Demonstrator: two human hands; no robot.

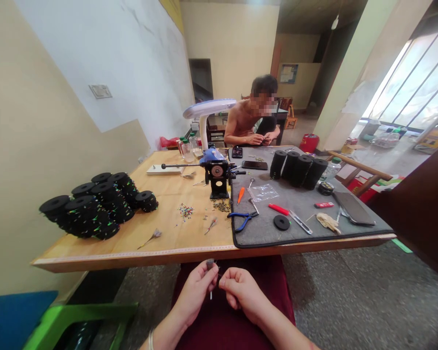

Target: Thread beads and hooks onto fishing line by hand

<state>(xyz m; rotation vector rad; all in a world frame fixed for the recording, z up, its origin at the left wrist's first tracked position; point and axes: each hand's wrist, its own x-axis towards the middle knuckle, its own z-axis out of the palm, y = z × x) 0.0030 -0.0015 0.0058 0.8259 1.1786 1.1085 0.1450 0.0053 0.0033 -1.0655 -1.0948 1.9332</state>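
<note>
We've got our L hand (199,283) pinching a small grey piece (209,264) btwn thumb & fingers, over dark red cloth (231,323), just our side of the table (168,209); a white tip (210,295) pokes out below that hand. Our R hand (244,290) is right beside it, fingers curled closed; can't tell what, if anything, it's pinching. On the wood nearest us: a grey-headed bundle (155,234), then a pile of multicolored bits (186,211) approx. in front of a black device w/ dial (218,177). Blue-handled pliers (244,221) overlap the grey mat's (255,238) L edge. Across from us, a co-worker (253,114) sits bent fwd, hands together.
</note>
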